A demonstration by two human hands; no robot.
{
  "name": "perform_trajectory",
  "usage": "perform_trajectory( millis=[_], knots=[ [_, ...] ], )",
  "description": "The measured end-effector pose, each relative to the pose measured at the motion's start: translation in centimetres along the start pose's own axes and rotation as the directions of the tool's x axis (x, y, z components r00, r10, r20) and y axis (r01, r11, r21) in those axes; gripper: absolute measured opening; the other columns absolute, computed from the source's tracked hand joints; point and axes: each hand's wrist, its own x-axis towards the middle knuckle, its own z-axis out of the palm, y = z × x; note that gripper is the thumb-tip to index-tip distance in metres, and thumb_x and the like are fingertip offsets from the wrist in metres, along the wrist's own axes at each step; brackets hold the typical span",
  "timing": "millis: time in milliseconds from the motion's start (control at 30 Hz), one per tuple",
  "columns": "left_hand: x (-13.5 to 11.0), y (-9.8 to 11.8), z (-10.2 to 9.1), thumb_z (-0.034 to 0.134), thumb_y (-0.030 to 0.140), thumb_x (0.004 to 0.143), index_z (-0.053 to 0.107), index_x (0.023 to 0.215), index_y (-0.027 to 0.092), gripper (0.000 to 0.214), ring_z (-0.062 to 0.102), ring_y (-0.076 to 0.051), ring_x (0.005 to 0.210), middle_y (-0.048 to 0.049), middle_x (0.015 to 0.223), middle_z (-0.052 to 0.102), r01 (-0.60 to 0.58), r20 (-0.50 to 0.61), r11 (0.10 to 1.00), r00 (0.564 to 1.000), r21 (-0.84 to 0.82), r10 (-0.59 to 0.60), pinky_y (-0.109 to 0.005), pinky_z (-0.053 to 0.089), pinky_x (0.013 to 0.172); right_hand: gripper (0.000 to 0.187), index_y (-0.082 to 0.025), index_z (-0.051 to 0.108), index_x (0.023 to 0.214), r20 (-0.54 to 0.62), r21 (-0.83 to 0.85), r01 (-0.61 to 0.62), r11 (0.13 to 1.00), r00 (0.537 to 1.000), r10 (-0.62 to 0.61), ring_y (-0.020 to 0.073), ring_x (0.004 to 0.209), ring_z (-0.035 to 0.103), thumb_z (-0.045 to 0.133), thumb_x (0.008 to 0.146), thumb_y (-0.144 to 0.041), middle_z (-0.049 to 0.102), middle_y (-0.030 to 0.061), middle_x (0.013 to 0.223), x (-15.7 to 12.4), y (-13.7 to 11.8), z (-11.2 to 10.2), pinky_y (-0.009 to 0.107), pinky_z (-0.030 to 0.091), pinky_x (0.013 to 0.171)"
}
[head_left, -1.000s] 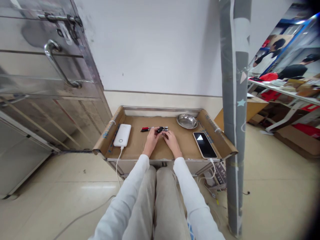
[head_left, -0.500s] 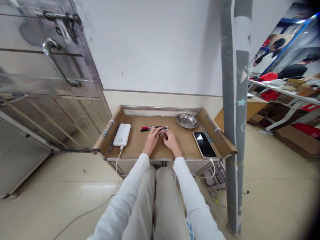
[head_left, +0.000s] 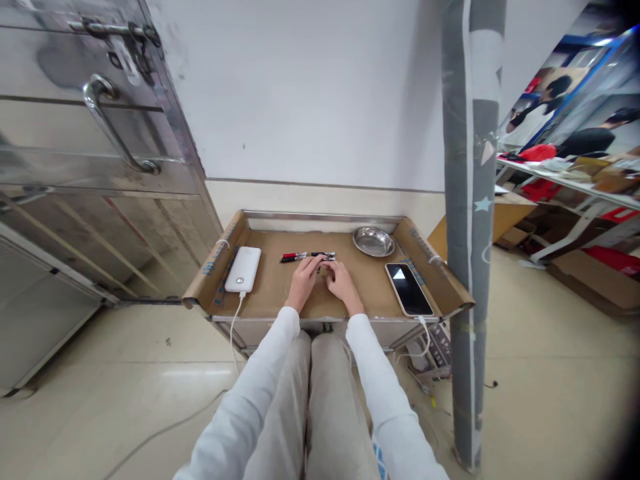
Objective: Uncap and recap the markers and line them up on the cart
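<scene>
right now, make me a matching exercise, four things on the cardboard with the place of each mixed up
1. power bank
2. metal dish
3. phone
4. pens

A. near right, dark-screened
B. middle, partly covered by the left hand
C. left side, white
D. far right, shiny

Pairs: 1-C, 2-D, 3-A, 4-B

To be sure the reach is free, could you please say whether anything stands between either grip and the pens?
Nothing visible does: the left grip overlaps the pens in this view, the right grip is close by their right end, and the metal dish stands apart, farther right.
</scene>
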Motion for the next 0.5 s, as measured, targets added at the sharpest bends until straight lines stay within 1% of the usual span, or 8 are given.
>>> perform_trajectory(
  millis=[67,200,367,500],
  knots=[
    [-0.07,0.12,-0.04,0.038,0.024,0.095,0.055,0.121,0.026,0.031,0.059,-0.013,0.101,-0.005,0.11,0.062,-0.005,0.035,1.0,0.999,-0.007,0.005,-0.026,0.045,0.093,0.045,-0.019,0.056,0.112,-0.008,0.002,-0.002,1.0,1.0,0.002,0.0205,0.1,0.051,0.04,0.073,-0.004,0.061,0.0077,0.108,0.02,-0.11,-0.06,0.036,0.042,0.094],
    [-0.1,0.18,-0.21,0.038,0.022,0.094,0.054,0.121,0.025,0.031,0.058,-0.014,0.104,-0.0055,0.112,0.061,0.044,-0.024,0.999,0.999,0.0,-0.044,-0.028,0.044,0.095,0.047,-0.02,0.055,0.113,0.004,0.025,0.018,1.0,1.0,-0.018,0.02,0.103,0.051,0.039,0.072,-0.002,0.06,0.0069,0.111,0.03,-0.3,-0.25,0.037,0.041,0.095],
    [0.12,0.17,-0.03,0.035,0.019,0.095,0.052,0.123,0.025,0.033,0.058,-0.014,0.104,-0.0056,0.115,0.06,0.066,0.009,0.998,0.998,0.013,-0.066,-0.027,0.045,0.094,0.046,-0.019,0.055,0.113,-0.001,0.033,0.003,0.999,1.0,-0.003,0.0197,0.101,0.052,0.04,0.073,-0.003,0.06,0.0073,0.109,0.02,-0.38,-0.37,0.035,0.041,0.095],
    [0.17,0.2,0.15,0.035,0.021,0.095,0.051,0.123,0.025,0.033,0.058,-0.014,0.105,-0.0056,0.114,0.06,0.097,0.044,0.995,0.994,0.017,-0.098,-0.028,0.045,0.094,0.042,-0.019,0.056,0.111,-0.005,0.038,0.016,0.999,1.0,-0.016,0.0202,0.102,0.052,0.042,0.075,-0.004,0.061,0.0076,0.108,0.07,-0.44,-0.34,0.036,0.04,0.095]
  ],
)
